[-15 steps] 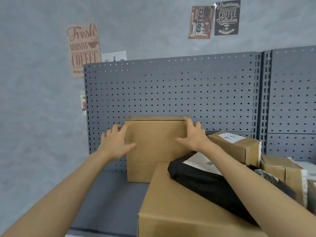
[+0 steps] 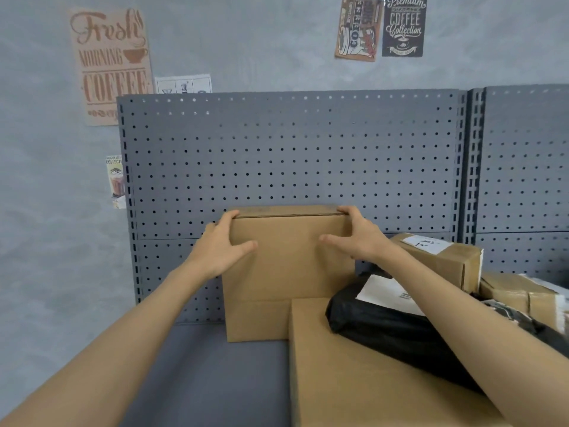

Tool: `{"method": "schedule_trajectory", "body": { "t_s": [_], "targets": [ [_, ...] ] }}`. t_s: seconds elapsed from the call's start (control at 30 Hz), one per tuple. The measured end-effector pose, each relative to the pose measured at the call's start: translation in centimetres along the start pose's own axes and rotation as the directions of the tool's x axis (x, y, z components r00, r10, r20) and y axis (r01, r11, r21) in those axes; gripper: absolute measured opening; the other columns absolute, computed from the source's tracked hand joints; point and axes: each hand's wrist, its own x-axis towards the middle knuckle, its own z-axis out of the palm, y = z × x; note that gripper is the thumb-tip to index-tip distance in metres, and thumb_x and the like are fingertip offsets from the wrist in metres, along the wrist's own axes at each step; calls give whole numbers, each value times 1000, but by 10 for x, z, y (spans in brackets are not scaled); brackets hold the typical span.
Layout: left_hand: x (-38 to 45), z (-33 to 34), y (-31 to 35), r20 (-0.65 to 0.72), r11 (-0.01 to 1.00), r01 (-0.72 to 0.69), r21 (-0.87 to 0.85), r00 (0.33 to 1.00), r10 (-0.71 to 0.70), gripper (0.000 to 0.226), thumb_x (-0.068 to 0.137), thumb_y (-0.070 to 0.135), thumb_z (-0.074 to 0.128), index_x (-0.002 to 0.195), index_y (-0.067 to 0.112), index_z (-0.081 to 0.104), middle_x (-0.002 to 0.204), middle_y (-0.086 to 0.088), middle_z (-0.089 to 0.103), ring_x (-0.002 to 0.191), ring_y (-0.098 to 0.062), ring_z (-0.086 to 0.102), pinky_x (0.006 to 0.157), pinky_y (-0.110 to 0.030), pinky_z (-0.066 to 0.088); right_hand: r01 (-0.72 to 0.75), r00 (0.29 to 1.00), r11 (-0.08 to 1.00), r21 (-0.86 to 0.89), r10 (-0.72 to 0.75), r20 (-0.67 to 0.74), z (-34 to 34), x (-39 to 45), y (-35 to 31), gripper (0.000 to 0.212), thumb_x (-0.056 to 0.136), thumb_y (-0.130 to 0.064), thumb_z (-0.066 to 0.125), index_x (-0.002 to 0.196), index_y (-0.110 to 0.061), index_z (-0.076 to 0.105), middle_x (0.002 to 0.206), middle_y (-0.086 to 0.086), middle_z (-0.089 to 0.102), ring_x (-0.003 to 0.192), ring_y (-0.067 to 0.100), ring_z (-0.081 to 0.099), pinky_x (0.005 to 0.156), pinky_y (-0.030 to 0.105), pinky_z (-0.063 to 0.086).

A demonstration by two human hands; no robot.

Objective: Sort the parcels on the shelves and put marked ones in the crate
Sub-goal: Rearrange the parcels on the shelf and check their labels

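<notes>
Pegboard back panel point(image 2: 292, 155) fills the 12 o'clock half of the view; it works as a backstop, so parcels get leaned or pushed against it. Grey shelf point(image 2: 200, 380) runs beneath, bare surface showing at 7 o'clock.

Large flat carton point(image 2: 354, 374) sits nearest the camera at 5 o'clock, lying flat, so it serves as a base for other items. Black poly mailer point(image 2: 385, 331) lies on top of it at 4 o'clock, white label facing up, so its marking can be read without turning it.

Upright brown box point(image 2: 289, 260), centre frame, stands on the shelf against the pegboard, its lower right corner hidden behind the flat carton. No label or mark shows on the facing side, probably why it is being taken hold of: to turn it and check the other faces.

Left hand point(image 2: 221, 248) grips the box's upper left corner, fingers curled over the top edge, thumb pressed on the front. Right hand point(image 2: 357, 238) mirrors it on the upper right corner. The two-handed grip on opposite corners suits lifting or tipping a box this wide.

Small labelled box point(image 2: 443, 260) at 3 o'clock carries a white slip with handwriting, unreadable here. Taped box point(image 2: 520, 294) sits just beside it, farther right.

Crate not in view. Sorting looks early; most parcels untouched.
</notes>
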Motion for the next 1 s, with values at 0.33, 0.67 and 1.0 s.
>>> {"method": "schedule_trajectory", "body": {
  "t_s": [0.33,0.67,1.0],
  "targets": [
    [-15,-27,-16,-211,997,14,-76,977,-29,64,78,58,59,132,39,30,130,-9,40,105,-31,48,77,-35,39,116,988,992,47,-110,-105,16,-21,-40,72,80,-50,64,139,-29,28,136,7,41,121,23,42,100,39,40],
    [-48,-80,-3,-572,963,-87,-256,816,-79,36,83,48,55,111,31,41,120,0,39,94,-16,46,78,-29,33,330,915,933,145,-278,-292,27,-54,-105,61,82,-53,60,132,-34,31,129,2,40,95,9,44,80,28,35],
    [-64,-76,29,-775,914,-328,-241,631,22,34,83,40,57,99,22,33,111,-3,34,92,-5,39,71,-2,32,481,797,794,373,-218,-564,12,-78,-120,68,78,-42,69,130,-28,29,121,-9,31,101,-13,35,76,10,29]
  ]
}}
